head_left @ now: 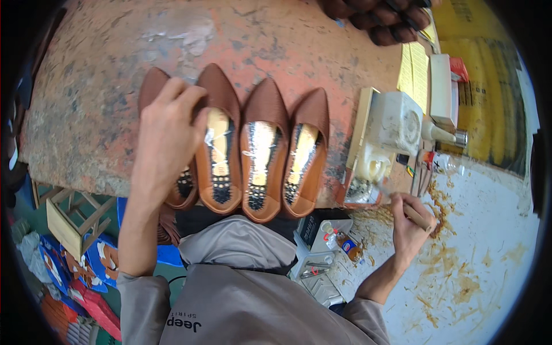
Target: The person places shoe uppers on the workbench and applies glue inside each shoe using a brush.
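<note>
Several brown pointed flat shoes (264,172) stand side by side along the near edge of the worktable, toes pointing away from me. Their insoles are tan, with a shiny gold strip and black spotted heel patches. Over the leftmost shoe (151,86) lies my left hand (168,126), fingers curled by its opening and against the neighbouring shoe. The hand hides most of that shoe. My right hand (411,221) is closed around a brush with a wooden handle (418,217). Its tip reaches toward a small tray (362,195) with whitish material; the bristles are hard to make out.
A cloudy plastic container (395,122) lies beside the tray. Yellow sheets (413,75), a white box (443,92) and a small bottle (448,165) are on the right. Dark brown items (379,20) lie at the far edge. A wooden stool (72,221) is at lower left.
</note>
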### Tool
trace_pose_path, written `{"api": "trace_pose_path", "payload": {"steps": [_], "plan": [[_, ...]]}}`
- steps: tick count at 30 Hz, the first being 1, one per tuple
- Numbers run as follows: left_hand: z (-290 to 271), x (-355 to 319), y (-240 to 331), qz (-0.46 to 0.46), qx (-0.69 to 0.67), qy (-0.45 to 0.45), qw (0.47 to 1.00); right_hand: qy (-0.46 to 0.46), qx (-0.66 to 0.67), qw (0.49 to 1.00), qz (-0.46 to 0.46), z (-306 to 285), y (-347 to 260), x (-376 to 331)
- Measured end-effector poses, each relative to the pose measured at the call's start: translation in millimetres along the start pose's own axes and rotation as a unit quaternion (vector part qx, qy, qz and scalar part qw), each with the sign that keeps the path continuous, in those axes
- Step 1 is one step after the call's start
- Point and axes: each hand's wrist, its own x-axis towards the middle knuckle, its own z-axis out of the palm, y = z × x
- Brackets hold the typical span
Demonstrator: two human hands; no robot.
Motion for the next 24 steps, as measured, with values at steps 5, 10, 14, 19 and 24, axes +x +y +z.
{"api": "trace_pose_path", "payload": {"steps": [5,10,14,19,24], "plan": [[6,0,3,0.024,-0.025,0.02,0.999,-0.016,0.274,0.961,0.034,-32,-51,4],[1,8,-14,0.029,-0.034,-0.021,0.999,-0.121,0.294,0.91,-0.268,37,-155,14],[-1,5,-22,0.03,-0.042,-0.028,0.998,-0.24,0.243,0.894,-0.29,94,-196,16],[5,5,-24,0.063,-0.077,-0.003,0.995,-0.28,0.207,0.895,-0.28,111,-202,19],[8,7,-25,0.081,-0.056,-0.001,0.995,-0.461,0.208,0.806,-0.308,104,-206,24]]}}
